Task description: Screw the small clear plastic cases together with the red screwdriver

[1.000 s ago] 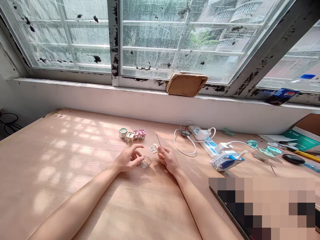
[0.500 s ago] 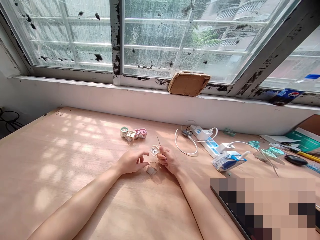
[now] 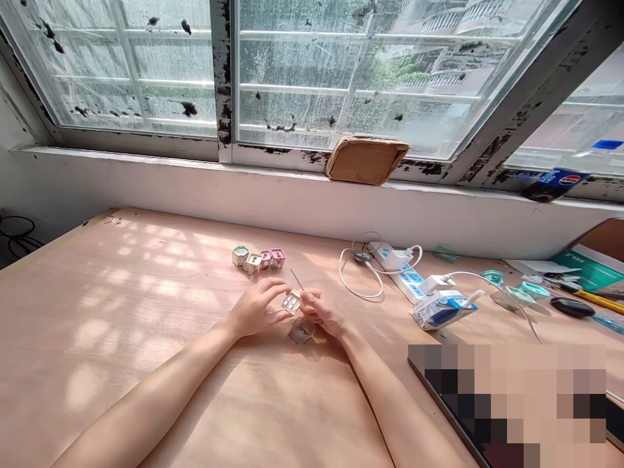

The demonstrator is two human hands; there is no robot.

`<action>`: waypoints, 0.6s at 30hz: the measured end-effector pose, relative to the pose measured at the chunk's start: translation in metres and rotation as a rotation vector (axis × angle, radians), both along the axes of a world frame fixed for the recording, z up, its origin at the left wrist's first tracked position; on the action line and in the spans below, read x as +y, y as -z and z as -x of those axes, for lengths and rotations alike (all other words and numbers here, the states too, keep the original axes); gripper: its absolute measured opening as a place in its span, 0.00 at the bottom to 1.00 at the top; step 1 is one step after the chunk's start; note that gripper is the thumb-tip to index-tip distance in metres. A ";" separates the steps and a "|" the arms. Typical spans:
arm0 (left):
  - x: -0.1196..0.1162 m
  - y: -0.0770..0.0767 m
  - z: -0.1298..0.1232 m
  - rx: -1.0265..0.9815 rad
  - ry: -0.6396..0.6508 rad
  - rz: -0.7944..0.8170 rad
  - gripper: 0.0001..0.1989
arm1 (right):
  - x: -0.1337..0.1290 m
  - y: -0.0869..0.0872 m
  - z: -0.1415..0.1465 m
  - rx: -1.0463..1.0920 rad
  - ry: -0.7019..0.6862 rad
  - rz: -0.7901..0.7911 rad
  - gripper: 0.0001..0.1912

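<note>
Between the thumb and fingers of my left hand [image 3: 258, 305] is the cream top of a pencil sharpener [image 3: 291, 302], tilted so its two metal blades face up. My right hand [image 3: 324, 313] is closed around a thin dark rod [image 3: 296, 279] like a small screwdriver; its handle is hidden in the fingers. The right fingertips are at the sharpener's right edge. Just below the hands, a clear six-sided shavings case [image 3: 301, 331] rests on the table. Beyond my left hand stand several small six-sided sharpeners, among them a green one [image 3: 240, 255], a yellow one [image 3: 253, 262] and a pink one [image 3: 277, 258].
A power strip [image 3: 397, 270] with white chargers and cables lies to the right. Near it are a drink carton [image 3: 443, 309], clear-and-green sharpener parts [image 3: 520, 296] and a black mouse [image 3: 572, 307]. A cardboard tray [image 3: 368, 160] and a cola bottle [image 3: 556, 184] are by the window.
My left hand has moved in and taken hold of the sharpener top. The rod in my right hand has swung leftward, and the right hand has shifted slightly left.
</note>
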State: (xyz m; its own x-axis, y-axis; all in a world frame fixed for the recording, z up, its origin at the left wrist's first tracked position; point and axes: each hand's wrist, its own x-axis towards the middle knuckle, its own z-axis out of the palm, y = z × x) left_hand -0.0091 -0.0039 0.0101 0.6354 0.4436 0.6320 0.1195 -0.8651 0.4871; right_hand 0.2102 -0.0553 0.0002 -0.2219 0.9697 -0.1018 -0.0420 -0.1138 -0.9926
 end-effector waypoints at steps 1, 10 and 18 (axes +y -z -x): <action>0.000 0.001 0.000 0.006 0.006 0.010 0.23 | 0.000 0.000 0.000 -0.005 -0.004 -0.002 0.34; 0.001 0.003 0.000 -0.056 0.001 0.059 0.23 | -0.002 -0.009 0.006 -0.014 0.040 0.009 0.32; 0.003 0.007 0.000 -0.100 -0.065 0.091 0.24 | -0.001 -0.015 0.014 -0.014 0.102 -0.015 0.28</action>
